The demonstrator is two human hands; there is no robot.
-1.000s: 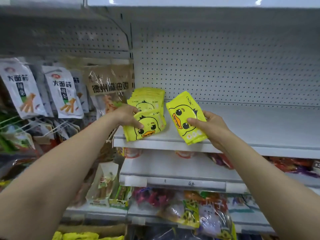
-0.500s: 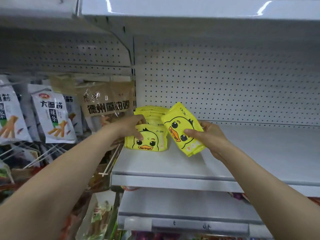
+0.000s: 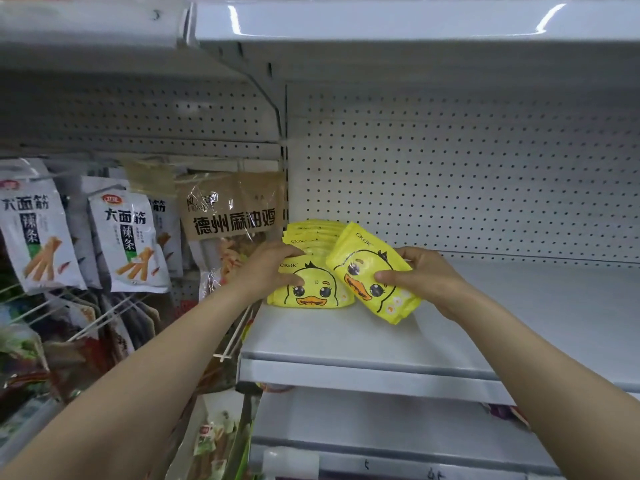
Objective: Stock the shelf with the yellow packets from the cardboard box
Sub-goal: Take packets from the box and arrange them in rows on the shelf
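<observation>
A row of yellow duck packets point(image 3: 313, 233) stands at the left end of the white shelf point(image 3: 363, 341), against the pegboard back. My left hand point(image 3: 273, 268) grips the front packet point(image 3: 311, 289) of that row by its top left corner, thumb on its face. My right hand point(image 3: 419, 271) holds another yellow packet point(image 3: 367, 271) tilted to the right, just beside the row and slightly above the shelf. The cardboard box is out of view.
Left of the shelf hang white snack bags point(image 3: 128, 244) and a brown bag point(image 3: 232, 209) on wire hooks point(image 3: 228, 355). The pegboard wall point(image 3: 467, 181) backs the shelf. Another shelf point(image 3: 381, 29) lies overhead, lower shelves point(image 3: 398, 455) below.
The camera view has risen and closed in on the shelf. My left hand stood the front packet upright in the row. My right hand brought its tilted packet closer to the row.
</observation>
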